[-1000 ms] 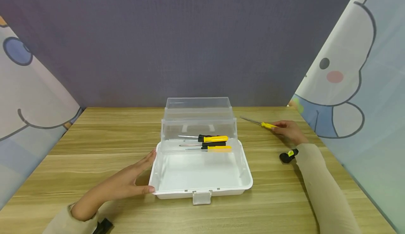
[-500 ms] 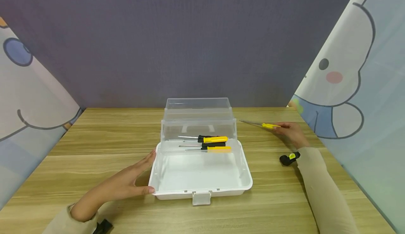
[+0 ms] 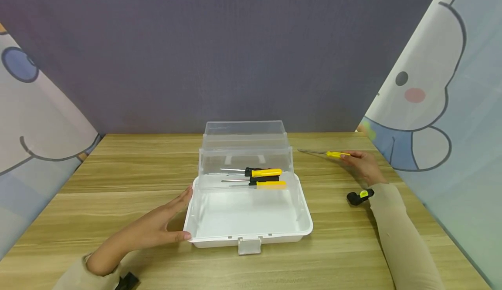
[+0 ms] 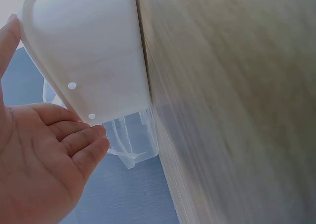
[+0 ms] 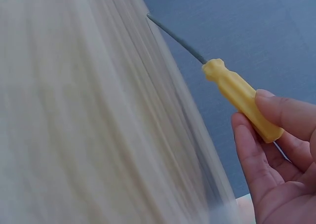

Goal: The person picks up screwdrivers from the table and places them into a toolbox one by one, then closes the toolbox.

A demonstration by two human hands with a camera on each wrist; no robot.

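My right hand (image 3: 364,166) pinches a yellow-handled screwdriver (image 5: 242,98) by the end of its handle, between thumb and fingers. Its metal shaft points left, towards the box. On the left, my left hand (image 3: 157,227) rests against the side of a white plastic box (image 3: 306,207), thumb at the front corner and fingertips farther back. In the left wrist view those fingers lie straight along the box wall (image 4: 94,51). Inside the box, towards the back, lie a black screwdriver (image 3: 266,179) and a yellow screwdriver (image 3: 266,173), among several, all with shafts to the left.
The box's clear tiered lid (image 3: 245,139) stands raised at the back. A clear latch (image 3: 249,246) hangs at its front. The wooden table (image 3: 333,255) ends at a dark back panel (image 3: 243,55), with printed cartoon curtains (image 3: 423,94) at both sides.
The right hand has shifted slightly right, and the screwdriver has turned from slanting to nearly level in the head view. The left hand and box stay in place.
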